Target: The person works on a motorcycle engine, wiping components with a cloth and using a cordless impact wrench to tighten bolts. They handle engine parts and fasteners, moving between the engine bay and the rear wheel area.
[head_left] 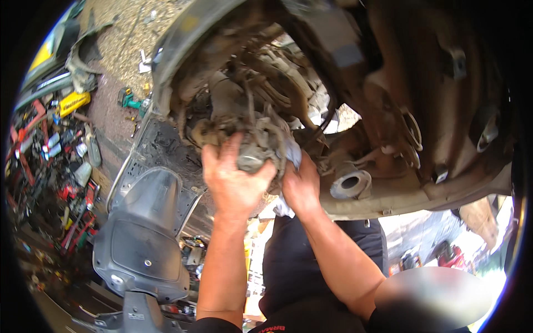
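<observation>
Under a dirty, curved vehicle body (405, 100), my left hand (233, 180) grips a grimy metal mechanism (250, 158) with a round cap, fingers spread over its far side and thumb at its right. Just to the right, my right hand (300, 188) is closed on a crumpled whitish cloth (292, 150), pressed beside the same mechanism. Dusty pipes and brackets surround both hands; what lies behind my fingers is hidden. A short tube with an open end (350, 183) sticks out right of my right hand.
A dark moulded plastic piece (139, 244) lies at lower left beside a black plate (152, 147). Heaped tools and parts (55, 183) fill the far left, with a yellow item (74, 104) and a green power tool (129, 100). A red object (449, 255) sits at the right.
</observation>
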Available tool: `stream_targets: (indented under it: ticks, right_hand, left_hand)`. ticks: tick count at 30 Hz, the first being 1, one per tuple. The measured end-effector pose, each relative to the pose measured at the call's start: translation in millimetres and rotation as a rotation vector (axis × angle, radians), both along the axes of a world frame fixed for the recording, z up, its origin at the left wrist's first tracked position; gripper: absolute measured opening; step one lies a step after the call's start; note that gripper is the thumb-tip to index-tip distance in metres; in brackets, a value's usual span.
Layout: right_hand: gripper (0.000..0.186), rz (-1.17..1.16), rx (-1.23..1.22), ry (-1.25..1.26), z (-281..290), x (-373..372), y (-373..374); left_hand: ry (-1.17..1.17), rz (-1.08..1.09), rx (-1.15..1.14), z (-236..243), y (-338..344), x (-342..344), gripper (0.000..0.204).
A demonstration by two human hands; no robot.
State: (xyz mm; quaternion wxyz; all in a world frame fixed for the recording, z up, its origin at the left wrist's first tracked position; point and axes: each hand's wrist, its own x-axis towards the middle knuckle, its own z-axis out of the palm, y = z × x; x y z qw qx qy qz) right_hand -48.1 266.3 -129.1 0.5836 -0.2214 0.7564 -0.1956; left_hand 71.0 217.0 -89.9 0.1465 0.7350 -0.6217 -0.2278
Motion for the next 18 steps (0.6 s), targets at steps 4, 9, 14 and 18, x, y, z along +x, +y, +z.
stream_targets:
  ticks: [4,9,14,18]
  right_hand:
    - [0.028,0.058,-0.048,-0.101,62,-4,34]
    - [0.030,0.890,0.344,-0.463,115,-41,54]
    - [0.028,1.254,-0.174,-0.168,126,-53,16]
    - [0.029,0.935,-0.438,0.043,122,-40,-66]
  left_hand:
    - [0.089,0.129,0.049,-2,10,-17,0.063]
    - [0.088,0.200,0.163,0,9,-38,0.062]
    - [0.136,0.263,0.179,1,10,-43,0.057]
    - [0.210,0.278,0.127,-1,16,-44,0.055]
